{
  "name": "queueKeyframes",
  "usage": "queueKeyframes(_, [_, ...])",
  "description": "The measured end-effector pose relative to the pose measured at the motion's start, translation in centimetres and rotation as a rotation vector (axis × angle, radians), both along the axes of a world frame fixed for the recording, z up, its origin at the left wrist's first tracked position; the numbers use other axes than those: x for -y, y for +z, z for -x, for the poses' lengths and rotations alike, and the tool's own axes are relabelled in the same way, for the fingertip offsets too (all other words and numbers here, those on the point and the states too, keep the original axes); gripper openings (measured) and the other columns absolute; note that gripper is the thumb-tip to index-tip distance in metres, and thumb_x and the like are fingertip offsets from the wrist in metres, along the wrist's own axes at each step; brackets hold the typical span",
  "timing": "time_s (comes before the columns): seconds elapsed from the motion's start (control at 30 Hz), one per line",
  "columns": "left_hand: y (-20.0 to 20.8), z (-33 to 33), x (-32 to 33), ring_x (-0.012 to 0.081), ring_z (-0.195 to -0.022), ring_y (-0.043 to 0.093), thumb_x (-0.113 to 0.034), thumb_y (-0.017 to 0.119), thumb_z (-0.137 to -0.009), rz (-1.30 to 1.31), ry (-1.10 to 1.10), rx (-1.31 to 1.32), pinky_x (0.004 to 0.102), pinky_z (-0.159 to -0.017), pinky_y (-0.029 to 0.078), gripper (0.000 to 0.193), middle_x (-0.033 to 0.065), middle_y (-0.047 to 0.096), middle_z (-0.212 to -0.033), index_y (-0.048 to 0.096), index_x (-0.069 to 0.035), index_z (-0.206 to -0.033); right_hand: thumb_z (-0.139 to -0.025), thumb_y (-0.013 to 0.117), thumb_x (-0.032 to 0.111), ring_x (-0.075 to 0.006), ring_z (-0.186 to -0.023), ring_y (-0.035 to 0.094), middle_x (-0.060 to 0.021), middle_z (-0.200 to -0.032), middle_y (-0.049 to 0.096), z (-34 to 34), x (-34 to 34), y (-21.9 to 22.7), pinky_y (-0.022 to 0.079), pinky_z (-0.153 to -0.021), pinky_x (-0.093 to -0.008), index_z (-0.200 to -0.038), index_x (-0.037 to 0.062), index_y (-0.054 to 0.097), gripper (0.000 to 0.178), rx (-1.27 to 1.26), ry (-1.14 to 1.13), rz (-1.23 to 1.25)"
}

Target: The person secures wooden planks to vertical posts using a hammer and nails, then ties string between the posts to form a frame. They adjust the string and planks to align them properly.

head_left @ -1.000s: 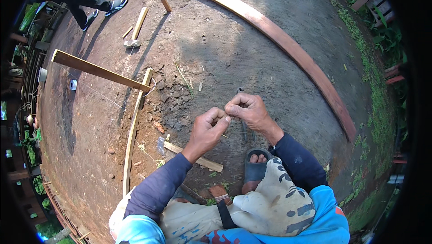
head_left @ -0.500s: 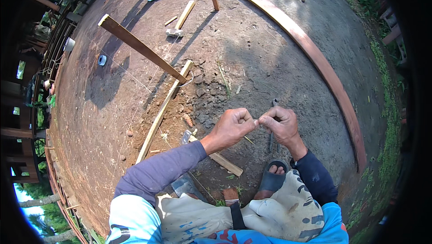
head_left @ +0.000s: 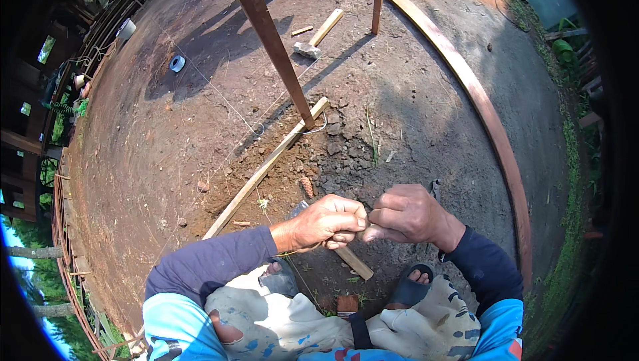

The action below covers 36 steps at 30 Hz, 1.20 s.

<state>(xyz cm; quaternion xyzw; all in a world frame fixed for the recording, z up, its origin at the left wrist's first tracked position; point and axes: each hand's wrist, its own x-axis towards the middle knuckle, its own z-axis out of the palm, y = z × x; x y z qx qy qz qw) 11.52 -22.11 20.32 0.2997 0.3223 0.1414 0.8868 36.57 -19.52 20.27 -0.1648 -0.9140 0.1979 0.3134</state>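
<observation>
String (head_left: 324, 125) curls at the foot of the stake (head_left: 279, 61), near the far end of the lath (head_left: 266, 163), ahead of my fingers (head_left: 349, 218) and apart. My left hand (head_left: 323, 223) and right hand (head_left: 414, 218) meet, fingertips pinched together; anything between is too small to tell.

A hammer (head_left: 353, 262) lies on dirt (head_left: 193, 121) beneath the left grip (head_left: 325, 222), which hides its middle: metal head (head_left: 297, 210) at upper left, pale wooden handle (head_left: 357, 268) slanting to lower right. Anything pinched there is too small to tell.
</observation>
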Motion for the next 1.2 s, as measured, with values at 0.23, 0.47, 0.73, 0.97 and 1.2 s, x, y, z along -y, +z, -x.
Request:
queueKeyframes(0.23, [0.6, 5.2, 1.5, 0.0015, -0.054, 0.039, -0.012, 0.057, -0.100, 0.063, 0.034, 0.163, 0.0205, -0.045, 0.032, 0.016, -0.0045, 0.051, -0.071, 0.066, 0.001, -0.094, -0.091, 0.070, 0.023, -0.0226, -0.070, 0.063, -0.0043, -0.079, 0.055, 6.6, -1.5, 5.3, 0.053, -0.063, -0.0380, -0.090, 0.0075, 0.058, 0.019, 0.166, 0.291, -0.030])
queueKeyframes(0.47, [-1.2, 9.8, 3.6, 0.0030, -0.055, 0.041, -0.020, 0.059, -0.106, -0.008, 0.261, 0.357, 0.0222, -0.051, 0.031, 0.020, -0.0058, 0.048, -0.071, 0.063, -0.001, -0.102, -0.093, 0.074, 0.019, -0.0312, -0.067, 0.064, -0.0093, -0.076, 0.056, 12.6, -2.4, 5.3, 0.052, -0.059, -0.0436, -0.085, 0.0055, 0.053, 0.026, 0.111, 0.381, 0.235])
queueKeyframes(0.73, [-3.1, 15.2, 5.8, 0.0104, -0.064, 0.058, -0.015, 0.065, -0.104, -0.755, 0.561, -0.313, 0.0294, -0.058, 0.045, 0.013, 0.0003, 0.062, -0.077, 0.070, -0.003, -0.101, -0.103, 0.068, 0.024, -0.0313, -0.054, 0.053, -0.0141, -0.064, 0.051, 19.1, -2.9, -1.2, 0.043, -0.054, -0.0439, -0.078, 0.0007, 0.058, 0.036, 0.061, 0.257, 0.600])
queueKeyframes(0.97, [-6.4, 18.3, 6.5, 0.0151, -0.070, 0.065, -0.012, 0.066, -0.100, -0.989, 0.751, -0.834, 0.0339, -0.064, 0.051, 0.014, 0.0094, 0.070, -0.079, 0.072, 0.000, -0.103, -0.107, 0.062, 0.038, -0.0129, -0.065, 0.058, -0.0024, -0.069, 0.062, 25.2, -4.9, -10.8, 0.048, -0.061, -0.0336, -0.086, 0.0032, 0.066, 0.041, 0.066, -0.146, 1.264])
queueKeyframes(1.2, [-9.1, 19.5, 7.6, 0.0082, -0.066, 0.060, -0.013, 0.067, -0.101, -0.643, 0.962, -0.752, 0.0281, -0.060, 0.049, 0.014, 0.0028, 0.067, -0.075, 0.072, 0.000, -0.105, -0.093, 0.067, 0.022, -0.0432, -0.094, 0.071, -0.0251, -0.101, 0.073, 32.1, -15.2, -20.7, 0.057, -0.084, -0.0476, -0.106, 0.0023, 0.076, 0.025, 0.048, -0.602, 0.478])
